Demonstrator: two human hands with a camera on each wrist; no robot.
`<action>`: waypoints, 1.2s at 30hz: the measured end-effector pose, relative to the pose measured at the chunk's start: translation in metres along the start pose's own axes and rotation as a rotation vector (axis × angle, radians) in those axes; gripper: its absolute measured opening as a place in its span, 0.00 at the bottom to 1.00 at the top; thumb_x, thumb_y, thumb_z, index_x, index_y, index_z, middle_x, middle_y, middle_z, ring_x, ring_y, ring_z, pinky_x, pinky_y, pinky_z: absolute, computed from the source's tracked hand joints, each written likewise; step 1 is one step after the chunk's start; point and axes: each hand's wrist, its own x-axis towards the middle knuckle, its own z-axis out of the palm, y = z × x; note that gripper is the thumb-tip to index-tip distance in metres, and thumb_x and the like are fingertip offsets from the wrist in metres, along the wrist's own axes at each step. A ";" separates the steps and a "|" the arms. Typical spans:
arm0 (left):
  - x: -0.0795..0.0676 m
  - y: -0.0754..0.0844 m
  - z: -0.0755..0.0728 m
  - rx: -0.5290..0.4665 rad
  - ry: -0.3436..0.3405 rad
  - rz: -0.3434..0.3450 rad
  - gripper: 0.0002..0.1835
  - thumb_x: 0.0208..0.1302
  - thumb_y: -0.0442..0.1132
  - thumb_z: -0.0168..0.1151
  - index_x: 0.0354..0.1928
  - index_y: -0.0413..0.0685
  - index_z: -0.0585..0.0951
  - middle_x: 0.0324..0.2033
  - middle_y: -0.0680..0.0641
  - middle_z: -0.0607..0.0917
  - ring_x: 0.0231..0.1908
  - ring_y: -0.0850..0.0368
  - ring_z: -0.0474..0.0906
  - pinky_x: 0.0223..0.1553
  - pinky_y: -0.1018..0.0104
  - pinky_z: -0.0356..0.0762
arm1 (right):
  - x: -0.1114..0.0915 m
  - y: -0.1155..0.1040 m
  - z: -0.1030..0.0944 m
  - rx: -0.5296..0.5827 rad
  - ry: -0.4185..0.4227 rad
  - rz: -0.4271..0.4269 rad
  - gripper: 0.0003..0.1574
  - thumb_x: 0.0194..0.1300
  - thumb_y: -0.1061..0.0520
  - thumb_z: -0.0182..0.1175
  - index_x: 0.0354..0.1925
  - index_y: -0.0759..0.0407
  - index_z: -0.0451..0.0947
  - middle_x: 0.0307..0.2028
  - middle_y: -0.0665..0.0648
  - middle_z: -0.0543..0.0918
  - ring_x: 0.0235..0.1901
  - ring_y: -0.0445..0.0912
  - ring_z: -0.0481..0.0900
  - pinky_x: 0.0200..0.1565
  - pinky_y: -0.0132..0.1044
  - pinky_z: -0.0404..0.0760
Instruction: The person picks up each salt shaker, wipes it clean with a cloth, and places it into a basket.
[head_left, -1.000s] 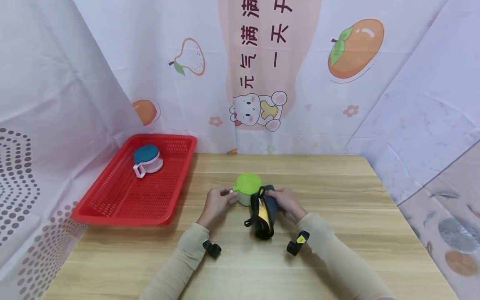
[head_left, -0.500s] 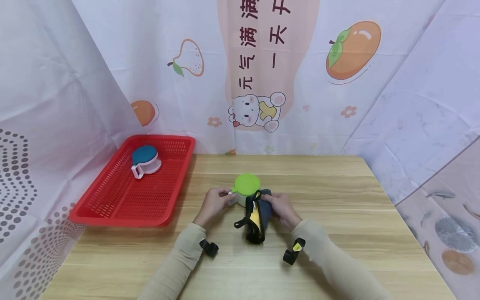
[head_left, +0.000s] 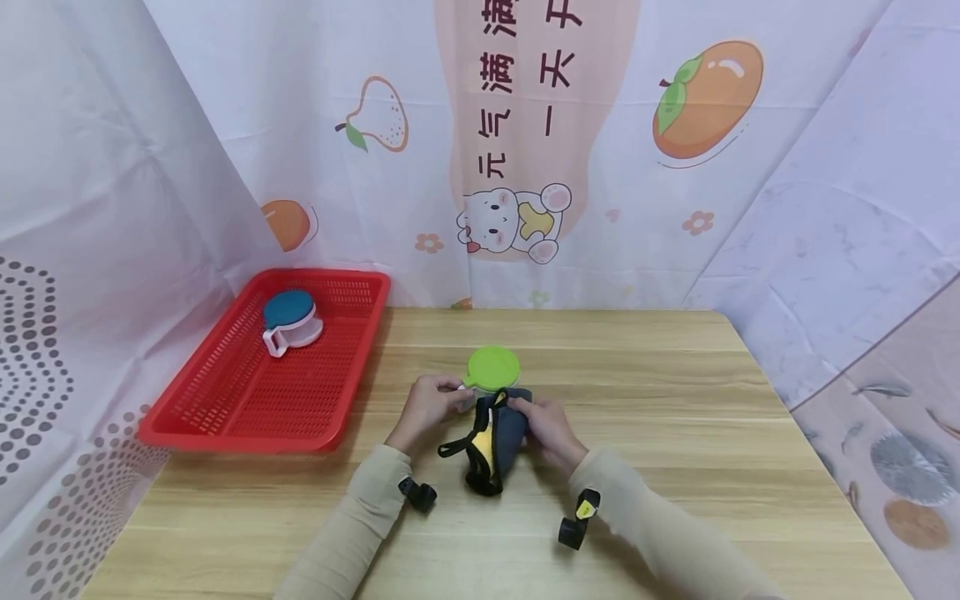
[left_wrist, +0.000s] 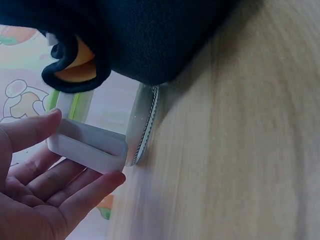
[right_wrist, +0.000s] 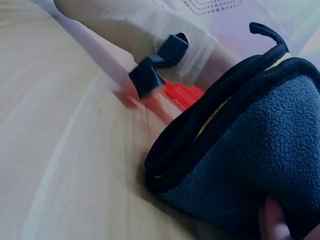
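Note:
A clear jar [left_wrist: 107,107] with a green lid [head_left: 493,368] and a white side handle [left_wrist: 87,150] stands on the table. My left hand [head_left: 429,407] holds that handle, thumb on one side and fingers on the other. In front of the jar, my right hand [head_left: 553,429] grips a folded dark blue-grey cleaning cloth [head_left: 512,435] with black edging, a hanging loop and a yellow inner side. The cloth hides the jar's lower front in the head view. In the right wrist view, only fingertips [right_wrist: 275,220] show against the fabric.
A red plastic basket [head_left: 348,400] stands at the left of the wooden table [head_left: 645,375]. Inside it lies another clear jar with a blue lid [head_left: 288,308] and a white handle. A printed curtain [head_left: 600,250] hangs behind the table.
My right hand has carried the cloth left and toward me across the jar's front, tilting it. My left hand stays on the jar's handle.

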 end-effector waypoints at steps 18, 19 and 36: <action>-0.002 -0.001 0.002 -0.043 -0.019 -0.034 0.09 0.57 0.39 0.71 0.36 0.39 0.86 0.30 0.49 0.86 0.28 0.61 0.76 0.31 0.67 0.79 | -0.009 0.010 0.012 -0.113 -0.160 0.030 0.07 0.59 0.57 0.60 0.31 0.61 0.79 0.22 0.48 0.82 0.23 0.38 0.78 0.27 0.28 0.77; -0.002 -0.001 0.002 -0.036 -0.016 -0.029 0.09 0.57 0.39 0.70 0.36 0.39 0.86 0.30 0.49 0.85 0.28 0.61 0.76 0.30 0.68 0.78 | -0.009 0.009 0.010 -0.126 -0.170 0.030 0.07 0.59 0.57 0.60 0.32 0.62 0.79 0.23 0.48 0.82 0.23 0.38 0.78 0.28 0.29 0.78; -0.004 0.001 0.003 -0.041 -0.013 0.001 0.09 0.63 0.34 0.63 0.41 0.35 0.83 0.36 0.42 0.86 0.34 0.58 0.78 0.35 0.64 0.79 | -0.010 -0.029 -0.027 -0.352 -0.326 -0.062 0.17 0.61 0.55 0.58 0.44 0.65 0.79 0.30 0.49 0.80 0.28 0.38 0.77 0.32 0.29 0.78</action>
